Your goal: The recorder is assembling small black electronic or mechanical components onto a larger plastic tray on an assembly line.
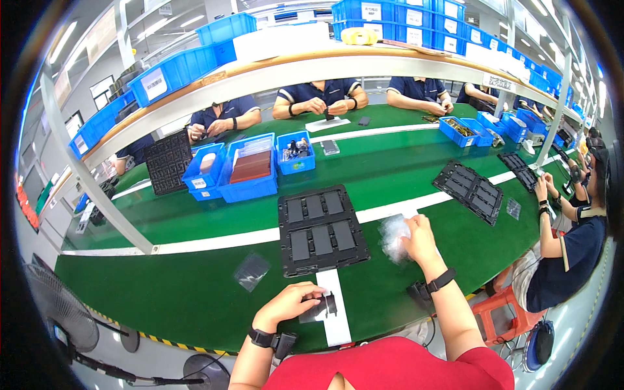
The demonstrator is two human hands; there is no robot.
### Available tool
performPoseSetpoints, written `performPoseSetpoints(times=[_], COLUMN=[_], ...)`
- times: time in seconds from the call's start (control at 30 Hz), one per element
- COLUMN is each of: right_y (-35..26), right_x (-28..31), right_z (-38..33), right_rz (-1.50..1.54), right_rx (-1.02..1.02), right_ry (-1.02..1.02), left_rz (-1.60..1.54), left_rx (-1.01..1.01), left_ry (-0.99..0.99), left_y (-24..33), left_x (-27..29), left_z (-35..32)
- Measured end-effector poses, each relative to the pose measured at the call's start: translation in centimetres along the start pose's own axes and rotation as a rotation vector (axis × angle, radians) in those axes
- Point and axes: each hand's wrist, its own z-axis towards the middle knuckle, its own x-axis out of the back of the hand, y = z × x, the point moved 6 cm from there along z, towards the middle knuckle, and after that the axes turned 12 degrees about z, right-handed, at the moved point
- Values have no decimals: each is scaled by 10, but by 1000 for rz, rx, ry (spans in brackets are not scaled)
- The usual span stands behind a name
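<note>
My left hand [294, 303] is low over the near edge of the bench, fingers bent and pressed together at a thin black piece [330, 305]. That piece lies on a white strip [336, 328], and a shiny film shows beneath the hand. To the right, my right hand [421, 242] pinches crumpled clear plastic film [393, 239], which blurs at its edges. Between and beyond my hands sits a black tray [318, 224] holding several flat dark rectangular pieces in two rows.
Clear plastic bags [251, 272] lie left of the tray. Blue bins [250, 169] with parts stand beyond it. Another black tray [469, 190] rests at right, near a seated co-worker [572, 240]. More people work across the green bench [175, 279]. A metal post [97, 175] rises at left.
</note>
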Motion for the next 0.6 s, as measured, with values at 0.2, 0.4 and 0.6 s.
performPoseSetpoints(times=[0.2, 0.4, 0.6], right_y=[8, -41, -76], right_x=[-11, -23, -89], right_z=[5, 9, -27], right_rz=[-276, 181, -43], right_rx=[-65, 46, 158], right_ry=[-82, -164, -686], left_rz=[302, 339, 441], left_rx=[-4, 375, 382], left_ry=[185, 359, 172], left_y=[12, -28, -46], left_x=[5, 23, 5], left_z=[-14, -21, -2])
